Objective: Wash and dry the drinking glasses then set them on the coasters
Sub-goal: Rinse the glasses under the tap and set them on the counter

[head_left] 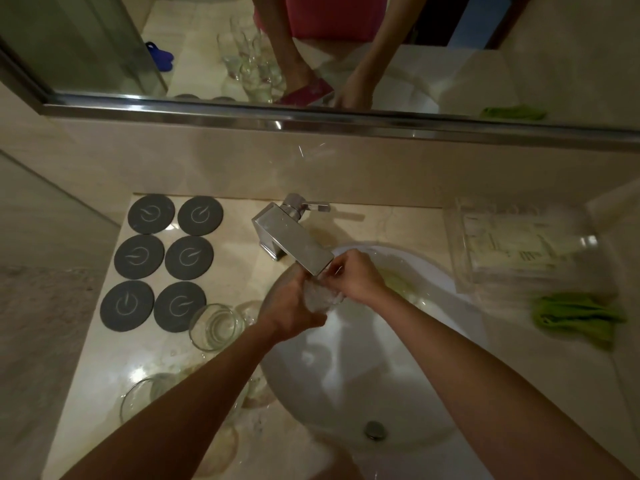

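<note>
Rinsing a glass under the tap

Nearest, the left hand wraps the glass over the sink; the right hand pinches its rim under the faucet. Wet glass could slip and crack against the basin. Six coasters wait bare at the tabletop's far-left corner.

At the frame's centre the tap is brushed metal with a dull sheen. The bench is polished pale stone, glossy and wet-looking at lower left. The sink is smooth glossy white ceramic, with a metal drain. Six coasters at left are matt dark grey, felt-like. The glass beside them is clear and shiny. At right, a green cloth looks soft and napped, beside a clear plastic tray. The mirror has a satin metal frame.
</note>
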A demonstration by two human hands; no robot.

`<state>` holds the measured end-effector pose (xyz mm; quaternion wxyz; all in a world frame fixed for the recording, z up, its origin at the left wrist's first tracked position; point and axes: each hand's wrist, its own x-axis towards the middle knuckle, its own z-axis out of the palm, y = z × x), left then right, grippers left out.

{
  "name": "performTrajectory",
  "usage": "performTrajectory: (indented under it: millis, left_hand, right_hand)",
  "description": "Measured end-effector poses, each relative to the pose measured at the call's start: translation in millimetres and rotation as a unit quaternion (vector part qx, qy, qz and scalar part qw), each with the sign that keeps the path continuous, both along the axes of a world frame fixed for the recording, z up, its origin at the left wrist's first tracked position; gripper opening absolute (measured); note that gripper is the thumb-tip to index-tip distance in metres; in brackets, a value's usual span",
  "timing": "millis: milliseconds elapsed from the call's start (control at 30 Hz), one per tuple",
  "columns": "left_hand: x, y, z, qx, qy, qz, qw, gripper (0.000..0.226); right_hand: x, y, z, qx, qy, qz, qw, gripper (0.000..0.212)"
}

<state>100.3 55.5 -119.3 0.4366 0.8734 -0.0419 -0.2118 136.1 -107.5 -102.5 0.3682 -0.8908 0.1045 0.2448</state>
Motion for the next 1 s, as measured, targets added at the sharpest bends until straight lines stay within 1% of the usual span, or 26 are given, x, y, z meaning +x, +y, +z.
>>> performTrajectory:
  millis: [67, 133, 200, 233, 267, 300, 333, 400, 467, 533, 600, 667, 700, 767, 833, 933, 1000]
  left_hand:
    - [3, 0, 2, -0.010, 0.008, -0.010, 1.000, 0.089]
    - [5, 2, 1, -0.026, 0.017, -0.008, 0.999, 0.091]
    - [5, 4, -1, -0.027, 0.016, 0.000, 1.000, 0.087]
    - [4, 3, -1, -0.021, 0.014, 0.006, 1.000, 0.085]
    - [2, 2, 0, -0.013, 0.006, 0.013, 1.000, 0.084]
    - [0, 1, 0, -0.005, -0.002, 0.018, 1.000, 0.083]
    - [-1, -1, 1, -0.001, -0.013, 0.023, 1.000, 0.084]
    - [-4, -4, 1, -0.007, -0.020, 0.035, 0.999, 0.085]
    - [-6, -4, 0, -0.024, -0.014, 0.055, 0.998, 0.083]
    - [-6, -4, -2, -0.034, -0.017, 0.064, 0.997, 0.086]
    - [-6, -3, -3, -0.025, -0.028, 0.049, 0.998, 0.087]
    - [-5, -3, -2, -0.036, -0.035, 0.032, 0.998, 0.082]
    - [-5, -2, -1, -0.057, -0.032, 0.026, 0.997, 0.077]
    - [-4, -1, 3, -0.098, -0.022, 0.017, 0.995, 0.058]
    - [-2, 1, 5, -0.126, 0.011, 0.030, 0.992, 0.043]
    - [1, 4, -1, -0.146, 0.097, 0.081, 0.981, 0.048]
    - [5, 5, -5, -0.148, 0.144, 0.118, 0.971, 0.046]
  right_hand:
    - [1, 0, 1, -0.093, -0.043, 0.057, 0.993, 0.018]
    - [-1, -2, -1, -0.110, -0.047, 0.067, 0.991, 0.021]
    - [-4, 0, -6, -0.071, -0.008, 0.038, 0.997, 0.020]
    - [-6, 3, -8, -0.026, 0.031, 0.001, 0.999, 0.014]
    - [-8, 6, -9, 0.041, 0.078, -0.053, 0.995, 0.005]
    - [-12, 10, -7, 0.121, 0.141, -0.118, 0.975, 0.006]
    - [-17, 13, -4, 0.204, 0.208, -0.177, 0.940, 0.012]
    - [-26, 17, 0, 0.310, 0.297, -0.240, 0.871, 0.021]
    - [-32, 19, 0, 0.378, 0.328, -0.290, 0.816, 0.024]
    - [-33, 21, 0, 0.410, 0.314, -0.326, 0.792, 0.029]
    - [-31, 24, 4, 0.401, 0.301, -0.312, 0.807, 0.037]
    - [-31, 23, 10, 0.375, 0.284, -0.287, 0.834, 0.041]
    - [-31, 21, 11, 0.356, 0.273, -0.276, 0.850, 0.041]
    - [-28, 18, 12, 0.330, 0.246, -0.250, 0.876, 0.036]
    - [-26, 17, 13, 0.305, 0.228, -0.226, 0.897, 0.037]
    - [-26, 14, 15, 0.215, 0.186, -0.187, 0.940, 0.035]
    - [-26, 11, 11, 0.167, 0.161, -0.160, 0.959, 0.040]
